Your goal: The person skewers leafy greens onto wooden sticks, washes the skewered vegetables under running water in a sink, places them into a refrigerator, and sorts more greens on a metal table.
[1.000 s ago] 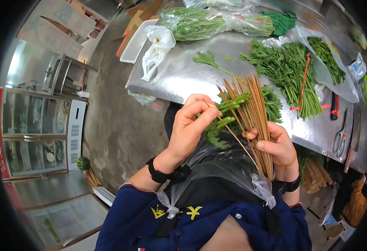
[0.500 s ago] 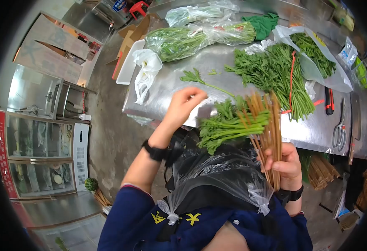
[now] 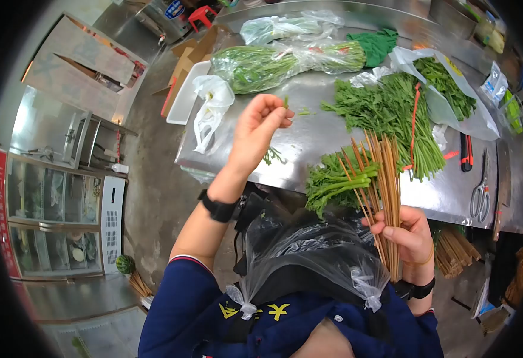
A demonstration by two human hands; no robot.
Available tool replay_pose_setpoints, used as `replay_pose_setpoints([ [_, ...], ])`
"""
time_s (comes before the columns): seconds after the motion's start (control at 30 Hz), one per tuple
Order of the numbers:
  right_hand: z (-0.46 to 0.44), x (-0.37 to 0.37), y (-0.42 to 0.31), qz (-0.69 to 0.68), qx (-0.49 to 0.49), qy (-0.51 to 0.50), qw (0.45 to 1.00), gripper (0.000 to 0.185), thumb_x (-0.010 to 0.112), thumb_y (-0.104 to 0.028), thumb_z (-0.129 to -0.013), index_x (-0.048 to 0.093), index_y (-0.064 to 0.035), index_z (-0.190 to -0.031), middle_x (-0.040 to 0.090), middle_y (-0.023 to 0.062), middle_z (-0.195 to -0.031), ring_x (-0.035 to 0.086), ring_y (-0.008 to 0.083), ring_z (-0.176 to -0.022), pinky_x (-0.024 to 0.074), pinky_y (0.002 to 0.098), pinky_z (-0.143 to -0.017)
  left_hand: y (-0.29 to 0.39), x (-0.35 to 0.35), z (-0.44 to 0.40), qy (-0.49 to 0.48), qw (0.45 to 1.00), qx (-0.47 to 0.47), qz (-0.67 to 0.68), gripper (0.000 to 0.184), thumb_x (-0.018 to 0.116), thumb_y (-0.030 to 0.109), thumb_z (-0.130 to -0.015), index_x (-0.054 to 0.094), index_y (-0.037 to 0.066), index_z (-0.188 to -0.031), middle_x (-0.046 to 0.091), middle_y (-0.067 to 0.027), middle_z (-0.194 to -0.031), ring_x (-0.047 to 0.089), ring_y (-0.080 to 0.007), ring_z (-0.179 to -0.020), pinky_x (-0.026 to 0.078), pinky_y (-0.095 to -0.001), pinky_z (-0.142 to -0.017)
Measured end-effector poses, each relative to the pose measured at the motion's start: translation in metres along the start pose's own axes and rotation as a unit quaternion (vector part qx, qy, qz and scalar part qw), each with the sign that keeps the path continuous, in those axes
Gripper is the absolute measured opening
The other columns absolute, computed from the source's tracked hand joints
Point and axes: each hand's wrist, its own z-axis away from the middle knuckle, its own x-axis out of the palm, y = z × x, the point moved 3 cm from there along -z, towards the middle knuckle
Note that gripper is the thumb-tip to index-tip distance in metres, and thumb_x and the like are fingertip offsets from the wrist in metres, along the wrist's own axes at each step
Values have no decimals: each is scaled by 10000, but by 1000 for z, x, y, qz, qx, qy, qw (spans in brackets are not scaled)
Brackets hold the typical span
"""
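My left hand (image 3: 262,122) is raised over the table's near edge, fingers pinched on a leafy green sprig. Its cut stem end (image 3: 285,102) pokes above my fingertips, and its leaves (image 3: 273,156) hang below my hand. My right hand (image 3: 409,238) grips a bundle of bamboo skewers (image 3: 388,185), points up. A bunch of cut leafy greens (image 3: 339,182) is threaded on some skewers at the bundle's left side, stems toward the right. Beyond it on the metal table lies a large pile of the same greens (image 3: 387,113) with a red band across it.
On the steel table (image 3: 309,134) lie bagged greens (image 3: 285,62), a white plastic bag (image 3: 212,107), a green cloth (image 3: 376,48), a red-black cutter (image 3: 466,152) and scissors (image 3: 481,194). More skewers (image 3: 452,247) are below at right. A glass-door fridge (image 3: 56,221) stands left.
The sprig that lay on the table is now in my left hand, which has risen. The skewered greens in my right hand have shifted slightly to the right.
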Motion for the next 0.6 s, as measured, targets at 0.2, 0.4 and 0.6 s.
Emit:
replay_pose_setpoints([
  [0.2, -19, 32, 6, 124, 69, -48, 989, 218, 581, 3, -712, 598, 45, -925, 602, 58, -804, 556, 98, -763, 438, 233, -689, 32, 6, 64, -67, 940, -221, 250, 180, 459, 163, -895, 509, 16, -986, 539, -57, -847, 523, -125, -695, 441, -260, -639],
  [0.4, -25, 48, 12, 206, 42, -62, 976, 236, 625, 13, -677, 592, 24, -911, 582, 19, -817, 520, 52, -741, 412, 196, -648, 29, 7, 90, -54, 924, -266, 270, 229, 502, 168, -877, 537, 2, -1031, 557, -39, -811, 517, -103, -675, 430, -229, -604],
  [0.6, -28, 47, 15, 198, 72, -55, 976, 235, 655, -5, -657, 545, -17, -865, 520, -27, -731, 476, 35, -672, 388, 184, -604, 30, 8, 94, -17, 931, -272, 241, 232, 527, 171, -862, 568, -8, -1003, 556, -26, -756, 506, -95, -632, 418, -219, -559],
])
